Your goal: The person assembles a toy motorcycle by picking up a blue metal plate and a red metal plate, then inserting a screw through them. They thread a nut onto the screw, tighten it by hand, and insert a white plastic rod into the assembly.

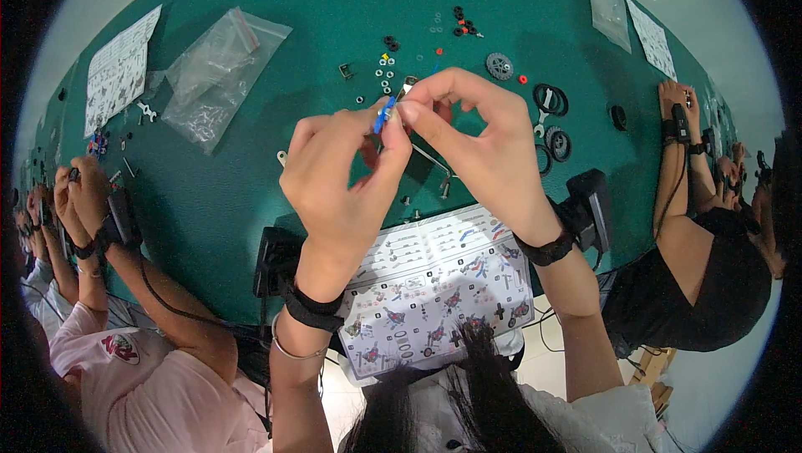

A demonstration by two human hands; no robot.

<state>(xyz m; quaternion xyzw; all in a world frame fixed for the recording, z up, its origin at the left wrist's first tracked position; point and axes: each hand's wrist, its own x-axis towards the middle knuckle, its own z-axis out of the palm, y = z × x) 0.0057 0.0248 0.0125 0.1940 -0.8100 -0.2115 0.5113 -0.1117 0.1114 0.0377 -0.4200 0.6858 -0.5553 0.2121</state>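
My left hand (330, 173) pinches a small blue piece (384, 114) between thumb and fingertips. Close against it, my right hand (493, 135) has thumb and forefinger pressed together at a small silver metal part (406, 88), which juts up past the fingertips. Whether the two parts are joined I cannot tell, since the fingers cover the spot where they meet. Below my hands lie a bent metal rod (432, 156) and a few screws (445, 190). A printed instruction sheet (434, 286) with pictures of parts rests at the table's near edge, under my wrists.
On the green table (334, 2) are several nuts (385, 73), black rings (458, 12), a grey gear wheel (499, 66), black tyres (558, 144), a wrench (543, 114) and a clear plastic bag (221, 77). Other people work at both sides, with their hands (83, 194) over the table.
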